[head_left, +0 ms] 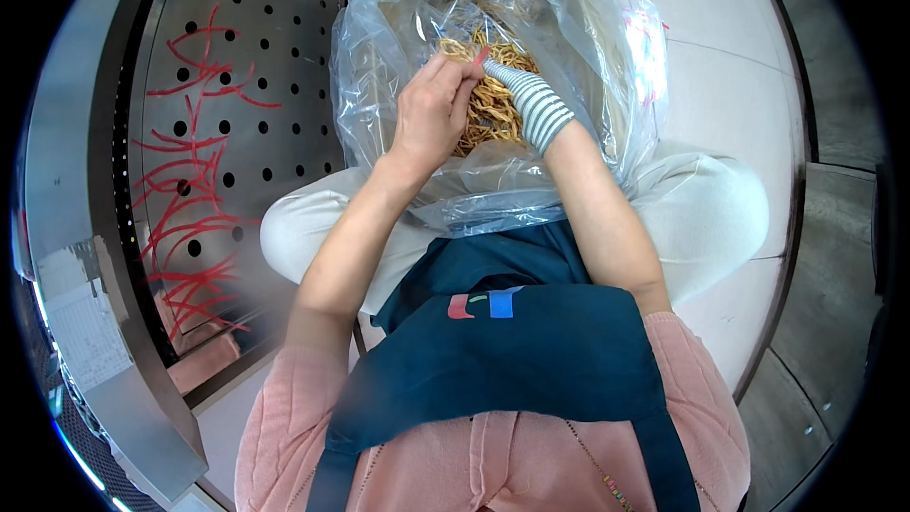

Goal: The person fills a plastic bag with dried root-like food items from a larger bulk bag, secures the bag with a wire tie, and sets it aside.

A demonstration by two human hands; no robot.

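My left hand (431,109) is closed, pinching a red strip (481,59) above a heap of dried yellow-brown strands (483,123). My right hand (533,104), covered in a grey-and-white striped knit, reaches to the same spot, its fingers drawn together; what they hold is hidden. The strands lie inside a large clear plastic bag (611,57), its top open and folded outward, between my legs. The two hands nearly meet at their fingertips.
A perforated steel panel (270,47) on the left carries many scattered red strips (204,209), beside a steel edge (66,190). A brown box edge shows behind the bag. A pale floor (730,28) and darker grey tiles (839,246) lie on the right.
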